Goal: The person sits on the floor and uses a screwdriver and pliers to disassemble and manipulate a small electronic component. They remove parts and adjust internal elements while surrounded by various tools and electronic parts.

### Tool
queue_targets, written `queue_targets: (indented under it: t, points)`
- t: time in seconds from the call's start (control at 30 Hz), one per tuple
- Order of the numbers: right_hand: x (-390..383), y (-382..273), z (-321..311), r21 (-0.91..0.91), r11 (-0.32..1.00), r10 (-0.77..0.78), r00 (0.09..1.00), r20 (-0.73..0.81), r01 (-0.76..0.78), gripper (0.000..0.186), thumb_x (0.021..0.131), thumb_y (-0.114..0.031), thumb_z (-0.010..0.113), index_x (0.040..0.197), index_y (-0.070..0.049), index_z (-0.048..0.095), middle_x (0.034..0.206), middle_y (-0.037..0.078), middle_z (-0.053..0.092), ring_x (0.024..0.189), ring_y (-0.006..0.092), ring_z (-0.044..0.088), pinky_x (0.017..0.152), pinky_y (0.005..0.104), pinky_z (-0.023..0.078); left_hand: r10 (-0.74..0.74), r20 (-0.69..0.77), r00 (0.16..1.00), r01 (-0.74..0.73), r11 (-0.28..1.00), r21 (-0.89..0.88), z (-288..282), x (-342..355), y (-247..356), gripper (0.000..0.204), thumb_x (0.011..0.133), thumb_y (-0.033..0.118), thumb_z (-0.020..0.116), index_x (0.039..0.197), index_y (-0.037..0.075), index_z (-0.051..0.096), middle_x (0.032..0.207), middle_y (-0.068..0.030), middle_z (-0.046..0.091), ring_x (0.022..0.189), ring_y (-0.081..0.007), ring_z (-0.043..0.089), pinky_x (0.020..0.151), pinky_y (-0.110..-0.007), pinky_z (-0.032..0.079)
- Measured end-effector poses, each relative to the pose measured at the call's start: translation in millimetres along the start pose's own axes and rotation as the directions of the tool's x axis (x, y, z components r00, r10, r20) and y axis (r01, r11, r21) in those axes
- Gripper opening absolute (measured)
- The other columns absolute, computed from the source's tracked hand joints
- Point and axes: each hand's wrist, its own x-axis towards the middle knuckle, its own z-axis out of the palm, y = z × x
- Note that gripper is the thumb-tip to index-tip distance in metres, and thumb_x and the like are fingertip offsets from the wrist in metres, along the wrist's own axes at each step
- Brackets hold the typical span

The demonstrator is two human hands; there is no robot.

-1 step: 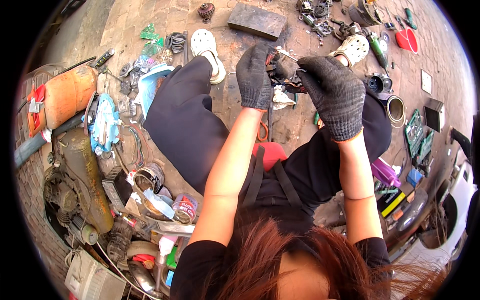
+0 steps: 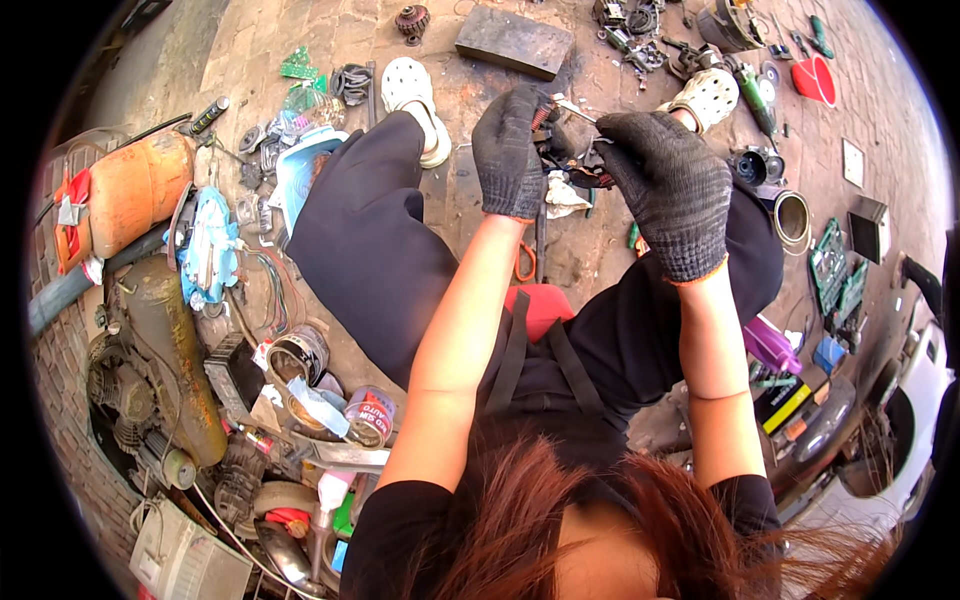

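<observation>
- My left hand [image 2: 515, 150], in a black knit glove, is curled shut around one side of a small dark mechanical part [image 2: 572, 160], fingers wrapped over the top. Reads as the steadying grip.
- My right hand [image 2: 668, 190], same kind of glove, is closed on the other side of that part, fingertips pinched in at its edge. Looks like the working hand; I can't tell what exactly it pinches.
- A thin metal rod or tool tip [image 2: 577, 112] sticks out between the gloves. Can't tell which hand drives it.
- The part sits up in the air between both hands, above my knees and the paved ground, close to the camera. Probably held high for a better look at small details.
- A white rag [image 2: 562, 195] hangs just under the part, touching or nearly so. Likely there to catch grime.
- I'm sitting on a low red stool [image 2: 535, 305], legs apart, white clogs [image 2: 418, 90] on the paving [image 2: 480, 210], so the open ground between my feet serves as the bench.
- Scrap is spread around within arm's reach: orange gas cylinder [image 2: 125, 195] and rusty engine block [image 2: 160, 350] on my left, opened tin cans [image 2: 300, 355] nearer my knee, green circuit boards [image 2: 835, 265] on my right, a dark flat slab [image 2: 515, 42] ahead.
- Red bowl [image 2: 818, 80] far right, well apart from the hands.
</observation>
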Motion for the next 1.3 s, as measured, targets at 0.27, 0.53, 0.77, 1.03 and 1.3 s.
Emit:
queue_targets:
  t: [0.27, 0.53, 0.77, 1.03, 1.3]
  points:
    - [2, -4, -2, -0.178, 0.984, -0.006, 0.994, 0.108, 0.025, 0.013, 0.079, -0.017, 0.059, 0.092, -0.014, 0.062, 0.082, 0.006, 0.062, 0.078, 0.0254, 0.063, 0.061, 0.0374, 0.048, 0.042, 0.016, 0.999, -0.045, 0.977, 0.209, -2, -1, 2, 0.024, 0.092, 0.023, 0.055, 0.093, -0.001, 0.059, 0.072, -0.0055, 0.059, 0.046, -0.0128, 0.054, 0.04, -0.025, 0.044]
    - [7, 8, 1, -0.088, 0.994, -0.052, 0.992, 0.111, 0.062, 0.014, 0.079, -0.018, 0.061, 0.093, -0.013, 0.063, 0.083, 0.007, 0.063, 0.079, 0.0266, 0.063, 0.064, 0.0382, 0.048, -0.016, -0.079, 0.997, 0.022, 0.997, 0.072, -1, 1, 8, 0.021, 0.091, 0.02, 0.053, 0.089, 0.0, 0.058, 0.064, -0.0057, 0.055, 0.04, -0.0145, 0.05, 0.034, -0.027, 0.04]
    - [8, 7, 1, -0.023, 0.998, -0.056, 0.992, 0.11, 0.059, 0.015, 0.079, -0.018, 0.062, 0.093, -0.013, 0.064, 0.084, 0.008, 0.063, 0.079, 0.0282, 0.063, 0.065, 0.0389, 0.048, -0.028, -0.08, 0.996, 0.036, 0.994, 0.107, -3, 5, 4, 0.019, 0.089, 0.02, 0.055, 0.087, 0.001, 0.057, 0.057, -0.0067, 0.052, 0.037, -0.0148, 0.048, 0.033, -0.028, 0.04]
    - [9, 7, 3, -0.069, 0.995, -0.065, 0.984, 0.165, 0.077, 0.016, 0.081, -0.021, 0.06, 0.094, -0.012, 0.063, 0.084, 0.01, 0.063, 0.078, 0.0288, 0.063, 0.065, 0.0394, 0.048, -0.005, -0.046, 0.999, 0.012, 0.989, 0.147, -6, 3, 8, 0.018, 0.089, 0.018, 0.057, 0.09, 0.0, 0.056, 0.065, -0.0056, 0.055, 0.041, -0.0129, 0.051, 0.034, -0.027, 0.041]
    - [0, 9, 16, 0.052, 0.982, 0.161, 0.955, 0.25, -0.179, 0.024, 0.087, -0.028, 0.058, 0.099, -0.008, 0.063, 0.084, 0.014, 0.066, 0.08, 0.03, 0.064, 0.067, 0.0396, 0.049, 0.136, 0.008, 0.991, -0.129, 0.918, 0.376, -4, 1, 5, 0.016, 0.09, 0.016, 0.056, 0.09, 0.0, 0.056, 0.065, -0.0013, 0.05, 0.045, -0.007, 0.046, 0.038, -0.023, 0.039]
